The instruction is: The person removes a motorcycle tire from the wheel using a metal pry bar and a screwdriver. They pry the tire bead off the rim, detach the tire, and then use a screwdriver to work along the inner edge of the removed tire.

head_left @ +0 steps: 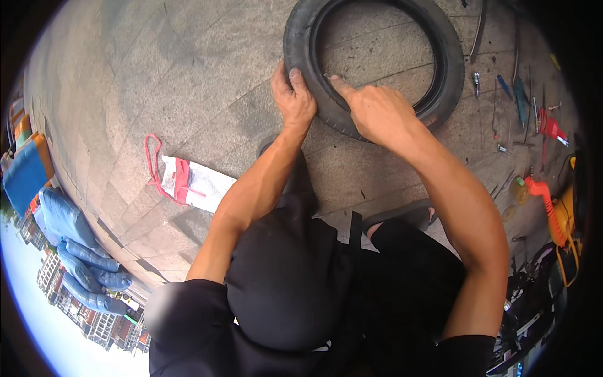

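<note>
A black rubber tyre [449, 38] lies on the paving in front of me, its far edge cut off by the top of the picture. My left hand [294, 99] is closed on the tyre's near-left outer edge, the thumb resting against the tread side. Across the near part of the tyre lies my right hand [380, 110], its index finger reaching to the inner rim. The other fingers of that hand are curled and partly hidden beneath it, against the tyre.
A white packet with a red strap [201, 185] lies left of my knee. At right are scattered hand tools [520, 100], an orange coiled hose [545, 195] and a yellow case [563, 210]. People in jeans [81, 251] are at far left, near a blue box [25, 176].
</note>
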The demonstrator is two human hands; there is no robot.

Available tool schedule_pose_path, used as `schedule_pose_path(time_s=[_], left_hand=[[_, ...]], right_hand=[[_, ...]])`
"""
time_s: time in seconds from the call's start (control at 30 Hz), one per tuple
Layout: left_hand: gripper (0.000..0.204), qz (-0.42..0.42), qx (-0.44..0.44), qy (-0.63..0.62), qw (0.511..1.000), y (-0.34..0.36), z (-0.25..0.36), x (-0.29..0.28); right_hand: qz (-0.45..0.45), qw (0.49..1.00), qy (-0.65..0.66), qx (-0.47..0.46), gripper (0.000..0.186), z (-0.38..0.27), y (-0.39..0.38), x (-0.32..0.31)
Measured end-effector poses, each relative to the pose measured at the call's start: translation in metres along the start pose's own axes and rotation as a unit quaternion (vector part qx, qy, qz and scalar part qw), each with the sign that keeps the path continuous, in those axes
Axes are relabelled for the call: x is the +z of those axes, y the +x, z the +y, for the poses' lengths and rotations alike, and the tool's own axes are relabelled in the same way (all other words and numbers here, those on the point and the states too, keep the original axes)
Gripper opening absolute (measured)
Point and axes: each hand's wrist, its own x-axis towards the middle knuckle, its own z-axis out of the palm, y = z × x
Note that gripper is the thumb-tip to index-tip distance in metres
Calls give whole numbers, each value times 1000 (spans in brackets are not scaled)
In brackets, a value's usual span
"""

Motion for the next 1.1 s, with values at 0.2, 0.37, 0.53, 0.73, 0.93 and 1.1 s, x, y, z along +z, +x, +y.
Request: schedule_pose_path(time_s=[0.2, 0.37, 0.53, 0.73, 0.93, 1.1], left_hand=[[46, -8, -12, -7, 1000, 0, -2, -1], [47, 2, -4, 22, 1000, -1, -2, 1], [46, -1, -7, 20, 1000, -1, -3, 2], [45, 4, -14, -34, 999, -1, -6, 3], [43, -3, -13, -20, 1000, 1, -1, 1], [43, -7, -14, 14, 1000, -1, 1, 0]], right_hand=[[45, 999, 10, 18, 62, -8, 41, -4], [-19, 998, -36, 42, 60, -29, 34, 8], [-60, 994, -65, 68, 61, -43, 23, 9], [-85, 996, -20, 12, 64, -21, 6, -5], [30, 999, 28, 25, 61, -21, 35, -4], [-20, 997, -48, 53, 59, -43, 35, 10]])
